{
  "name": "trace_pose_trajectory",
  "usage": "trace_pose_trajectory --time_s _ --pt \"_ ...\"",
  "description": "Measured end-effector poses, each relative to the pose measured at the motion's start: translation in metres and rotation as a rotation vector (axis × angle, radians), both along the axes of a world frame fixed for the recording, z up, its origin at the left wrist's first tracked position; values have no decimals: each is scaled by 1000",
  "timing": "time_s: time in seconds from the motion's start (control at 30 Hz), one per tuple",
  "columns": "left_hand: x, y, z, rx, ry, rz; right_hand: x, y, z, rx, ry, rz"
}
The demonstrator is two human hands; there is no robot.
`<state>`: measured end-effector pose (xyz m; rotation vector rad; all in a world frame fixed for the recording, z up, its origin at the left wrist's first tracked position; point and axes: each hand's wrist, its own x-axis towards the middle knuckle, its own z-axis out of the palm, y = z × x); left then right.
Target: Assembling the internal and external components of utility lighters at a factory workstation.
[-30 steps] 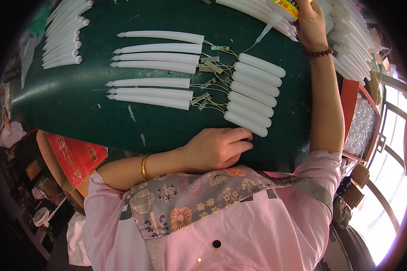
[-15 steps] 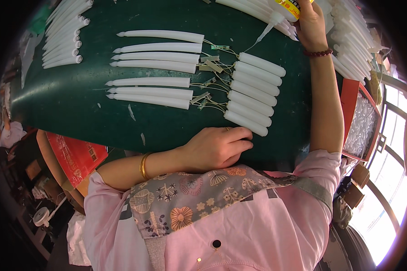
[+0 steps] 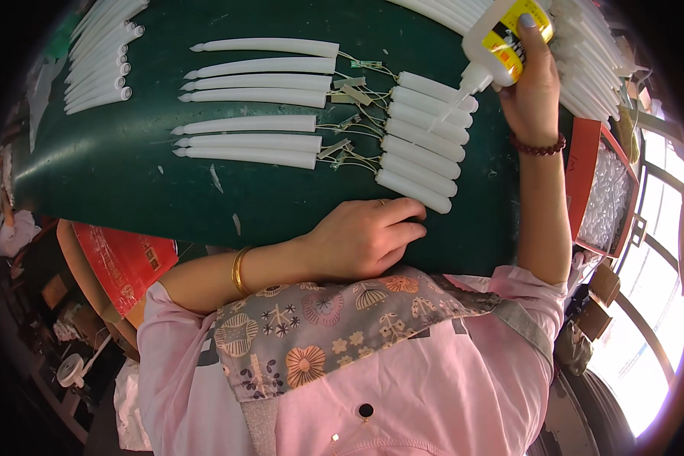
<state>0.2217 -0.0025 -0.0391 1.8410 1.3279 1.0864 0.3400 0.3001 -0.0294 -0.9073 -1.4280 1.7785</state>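
Observation:
My right hand [image 3: 533,99] is wrapped round a glue bottle [image 3: 480,36] with a yellow label. Its thin clear nozzle points down and left above the middle of a row of short white tubes [image 3: 425,158]. Thin wires and small circuit boards [image 3: 353,95] link these tubes to several tapered white LED candles [image 3: 262,82] lying to the left. Beside the nearest tube, my left hand [image 3: 368,237] rests with curled fingers. Its fingertips are close to that tube's near side, and whatever they may hold is hidden.
The dark green tabletop [image 3: 266,205] carries more white candles [image 3: 99,87] at far left and a pile [image 3: 589,61] at far right. An orange-red box [image 3: 585,171] with clear plastic-looking pieces stands right of my right forearm. A red-covered carton [image 3: 121,262] sits left, below the table edge.
My right hand has brought the glue bottle nearer; its nozzle has gone from the wires by the farthest tube to over the middle tubes. My left hand stays beside the nearest tube.

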Motion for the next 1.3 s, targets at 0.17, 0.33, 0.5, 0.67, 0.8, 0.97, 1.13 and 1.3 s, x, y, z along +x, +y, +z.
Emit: trace_pose_trajectory --time_s 0.17,0.33,0.5,0.67,0.8,0.97,1.13,1.3 --pt "1 1 3 6 -14 -13 1 -25 -7 40 -20 54" --pt "1 -1 4 3 -18 -8 -3 -32 -16 104 -45 128" --pt "1 -1 3 -4 -14 -9 -6 -34 -17 143 -108 166" --pt "0 0 3 -3 -23 -8 -9 -32 -13 227 -104 174" --pt "0 5 5 30 -6 -53 -2 -24 9 71 -41 -33" --pt "1 7 8 50 23 -51 2 17 13 -631 634 -37" --pt "2 10 16 14 66 -68 -14 55 14 -998 1004 -170" --pt "1 8 11 35 75 -30 -55 92 27 -1058 1057 -3"
